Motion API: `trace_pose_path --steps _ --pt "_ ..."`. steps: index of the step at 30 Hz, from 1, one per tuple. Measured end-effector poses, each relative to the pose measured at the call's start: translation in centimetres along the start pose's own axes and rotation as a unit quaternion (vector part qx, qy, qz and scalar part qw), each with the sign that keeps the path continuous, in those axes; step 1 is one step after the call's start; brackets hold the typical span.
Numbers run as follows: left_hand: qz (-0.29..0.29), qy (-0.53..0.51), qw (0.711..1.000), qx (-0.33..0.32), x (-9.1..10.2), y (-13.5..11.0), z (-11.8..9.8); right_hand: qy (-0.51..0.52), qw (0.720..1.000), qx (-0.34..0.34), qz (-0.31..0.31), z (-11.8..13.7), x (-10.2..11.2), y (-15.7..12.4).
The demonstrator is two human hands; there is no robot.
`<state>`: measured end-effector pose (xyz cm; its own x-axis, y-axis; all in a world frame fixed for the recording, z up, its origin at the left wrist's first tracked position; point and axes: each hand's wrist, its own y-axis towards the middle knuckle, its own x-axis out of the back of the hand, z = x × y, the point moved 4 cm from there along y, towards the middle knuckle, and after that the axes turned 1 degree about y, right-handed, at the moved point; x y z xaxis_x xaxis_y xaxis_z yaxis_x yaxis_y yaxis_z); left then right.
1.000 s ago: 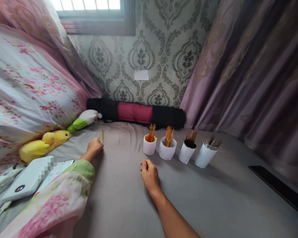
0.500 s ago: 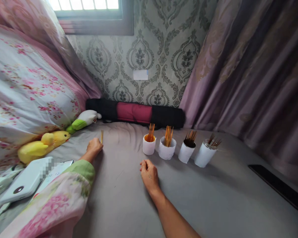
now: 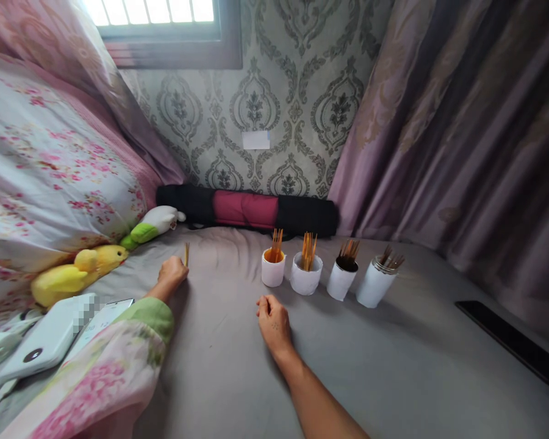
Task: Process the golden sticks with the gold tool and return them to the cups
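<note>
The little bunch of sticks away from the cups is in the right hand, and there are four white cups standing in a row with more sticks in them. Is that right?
Not quite: the head view shows the little bunch of sticks in the left hand. The four white cups do stand in a row with more sticks in them.

One head-worn view looks forward and down across the grey sheet (image 3: 229,372). Patterned wall (image 3: 297,91) lies beyond, upper centre.
</note>
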<state>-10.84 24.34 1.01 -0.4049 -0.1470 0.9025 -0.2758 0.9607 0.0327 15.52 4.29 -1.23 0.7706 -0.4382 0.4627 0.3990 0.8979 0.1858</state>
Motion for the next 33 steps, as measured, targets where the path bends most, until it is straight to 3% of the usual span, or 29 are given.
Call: trace_pose_path --steps 21,33 --pt "0.017 -0.009 0.999 0.039 0.5 -0.02 0.5 0.009 1.0 0.001 -0.005 0.02 0.1 -0.12" --pt "0.012 -0.101 0.994 0.047 0.62 0.17 -0.42 0.009 1.0 0.0 -0.003 -0.07 0.06 -0.03"
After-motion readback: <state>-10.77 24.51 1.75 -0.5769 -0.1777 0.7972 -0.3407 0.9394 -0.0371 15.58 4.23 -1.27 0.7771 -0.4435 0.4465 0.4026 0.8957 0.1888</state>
